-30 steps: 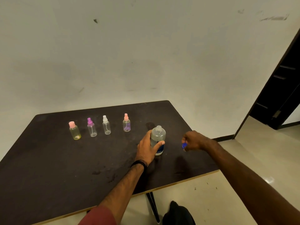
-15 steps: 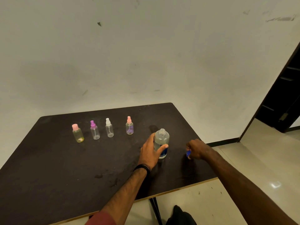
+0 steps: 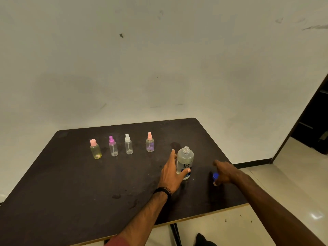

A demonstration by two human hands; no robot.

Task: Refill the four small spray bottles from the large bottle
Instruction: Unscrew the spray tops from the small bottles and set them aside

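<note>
left hand (image 3: 171, 172): wrapping round the side of the large bottle (image 3: 185, 161), thumb sitting on the label at the front, fingers reaching up along the far side. there's a black band (image 3: 162, 191) sitting on the wrist.
right hand (image 3: 224, 172): hanging low over the table (image 3: 71, 189) just right of the large bottle, fingers curling round a little blue cap (image 3: 215, 176). can't tell if the cap is touching the table or not.
large bottle: standing upright near the right front part of the table, neck wide open with nothing on it, clear stuff filling most of it.
small bottles: four of them standing in a row further back and to the left, well apart from the hands, all wearing their tops.
yellow one (image 3: 95, 148): sitting leftmost, pink flat cap, yellowish liquid inside.
purple top one (image 3: 113, 146): looking pretty much empty.
white top one (image 3: 128, 144): also looking close to empty.
peach top one (image 3: 150, 142): sitting closest to the large bottle, a bit of purple showing at the bottom.
table: dark top with some smudges showing in front of the left arm, pushing up near a pale wall (image 3: 159, 59).
doorway (image 3: 312, 125): showing dark over on the right.
</note>
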